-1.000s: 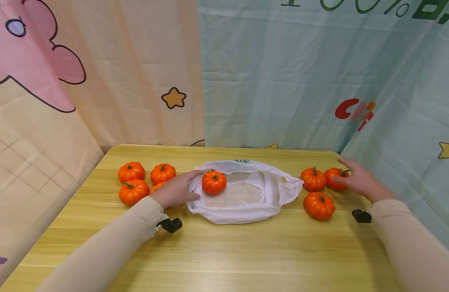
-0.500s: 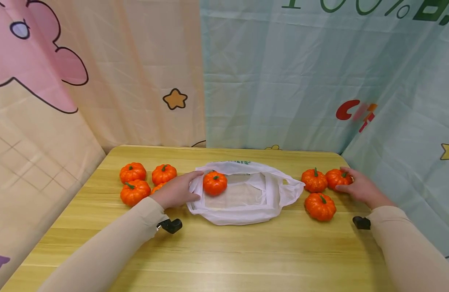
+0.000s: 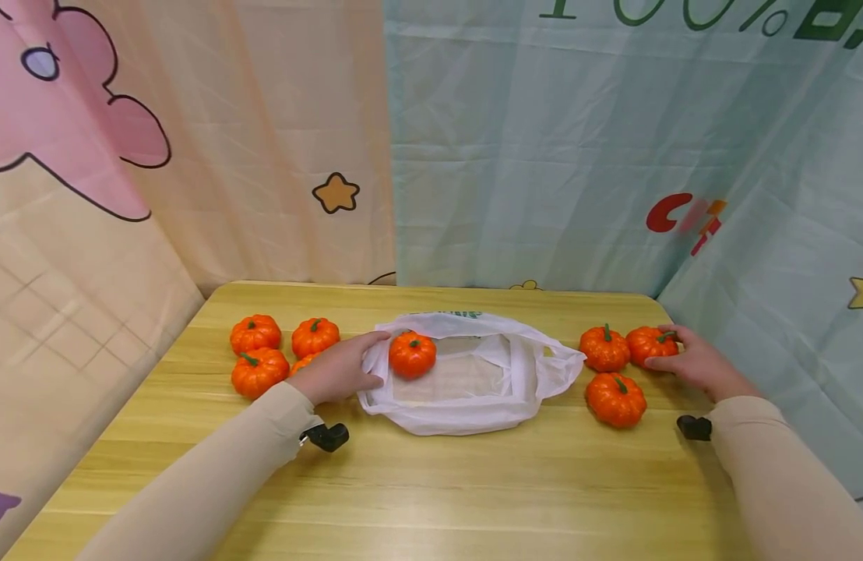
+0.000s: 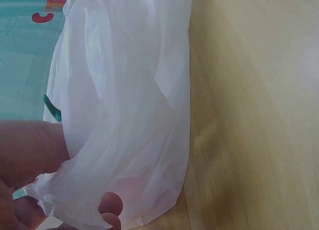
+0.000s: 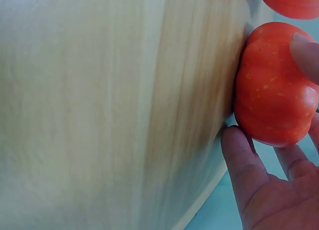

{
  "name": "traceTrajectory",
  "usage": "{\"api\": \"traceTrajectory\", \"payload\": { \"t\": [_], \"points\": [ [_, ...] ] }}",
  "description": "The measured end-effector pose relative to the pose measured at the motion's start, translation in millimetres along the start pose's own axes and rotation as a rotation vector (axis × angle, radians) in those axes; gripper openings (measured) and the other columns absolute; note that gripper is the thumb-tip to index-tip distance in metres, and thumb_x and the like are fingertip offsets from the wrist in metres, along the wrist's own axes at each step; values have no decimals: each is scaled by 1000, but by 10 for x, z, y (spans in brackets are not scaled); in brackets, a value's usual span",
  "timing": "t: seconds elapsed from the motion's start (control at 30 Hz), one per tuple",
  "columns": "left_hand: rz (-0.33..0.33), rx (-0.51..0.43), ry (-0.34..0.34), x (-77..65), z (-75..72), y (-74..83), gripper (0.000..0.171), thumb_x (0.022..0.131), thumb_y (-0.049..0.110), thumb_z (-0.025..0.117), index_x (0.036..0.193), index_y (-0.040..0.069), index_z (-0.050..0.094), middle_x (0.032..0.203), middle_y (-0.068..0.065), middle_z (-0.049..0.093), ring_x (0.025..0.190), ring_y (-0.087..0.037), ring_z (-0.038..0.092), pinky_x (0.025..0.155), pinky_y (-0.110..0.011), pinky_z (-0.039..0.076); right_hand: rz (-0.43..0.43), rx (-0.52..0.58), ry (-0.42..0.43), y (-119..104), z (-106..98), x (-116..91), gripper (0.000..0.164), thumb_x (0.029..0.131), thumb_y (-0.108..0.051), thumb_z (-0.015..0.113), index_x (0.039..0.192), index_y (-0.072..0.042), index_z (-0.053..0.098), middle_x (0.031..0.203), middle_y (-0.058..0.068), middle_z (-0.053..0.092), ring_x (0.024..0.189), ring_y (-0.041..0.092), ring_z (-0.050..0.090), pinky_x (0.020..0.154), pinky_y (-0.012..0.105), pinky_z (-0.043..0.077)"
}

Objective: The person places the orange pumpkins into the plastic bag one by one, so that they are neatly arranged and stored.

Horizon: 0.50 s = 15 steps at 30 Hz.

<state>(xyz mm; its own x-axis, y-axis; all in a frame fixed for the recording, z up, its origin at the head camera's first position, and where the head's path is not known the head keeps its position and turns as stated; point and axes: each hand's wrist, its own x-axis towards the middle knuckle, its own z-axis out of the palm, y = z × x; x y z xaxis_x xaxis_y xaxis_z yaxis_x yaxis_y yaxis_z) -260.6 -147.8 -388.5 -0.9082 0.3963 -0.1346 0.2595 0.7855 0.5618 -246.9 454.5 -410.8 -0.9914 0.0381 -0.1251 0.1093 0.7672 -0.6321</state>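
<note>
A white plastic bag (image 3: 466, 421) lies open-mouthed in the middle of the table, with one small orange pumpkin (image 3: 412, 355) inside its left end. My left hand (image 3: 339, 371) pinches the bag's left edge; in the left wrist view, thin plastic (image 4: 124, 115) is bunched between thumb and fingers. Over at the right, my right hand (image 3: 708, 368) holds a small pumpkin (image 3: 649, 347) that still sits on the table. The right wrist view has this pumpkin (image 5: 276, 85) with the thumb on one side and fingers round the other.
Two more pumpkins, one behind (image 3: 604, 348) and one in front (image 3: 615, 399), stand left of the right hand. Several others (image 3: 260, 372) cluster at the table's left, one partly hidden by the left hand. Printed curtains (image 3: 530, 156) hang behind the wooden table (image 3: 431, 499).
My right hand has come down and left onto the far right pumpkin, its thumb and fingers now round it. The left hand keeps its place on the bag.
</note>
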Motion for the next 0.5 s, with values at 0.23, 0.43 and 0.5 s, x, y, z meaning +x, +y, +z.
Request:
{"api": "traceTrajectory", "payload": {
  "t": [0.23,0.43,0.5],
  "points": [
    [-4,-9,0,-10,-4,4,82,92,20,81,163,21,40,154,-15,54,68,-21,55,61,-32,51,6,23,4,-15,16,3,86,99,-33,73,156,10,25,151,44,32,127,56,41,108,66,38],
    [-10,-20,-1,-10,3,19,82,92,19,81,163,22,40,150,-14,55,60,-21,54,57,-32,51,19,20,9,-37,11,-20,88,99,-34,74,157,10,24,152,44,31,129,57,40,111,70,34],
    [-11,-27,-3,-11,9,28,82,92,19,81,163,22,40,147,-15,56,55,-20,52,55,-32,51,21,18,12,-38,12,-25,88,99,-34,74,157,10,25,153,44,31,129,58,40,111,71,34]
  ]
}}
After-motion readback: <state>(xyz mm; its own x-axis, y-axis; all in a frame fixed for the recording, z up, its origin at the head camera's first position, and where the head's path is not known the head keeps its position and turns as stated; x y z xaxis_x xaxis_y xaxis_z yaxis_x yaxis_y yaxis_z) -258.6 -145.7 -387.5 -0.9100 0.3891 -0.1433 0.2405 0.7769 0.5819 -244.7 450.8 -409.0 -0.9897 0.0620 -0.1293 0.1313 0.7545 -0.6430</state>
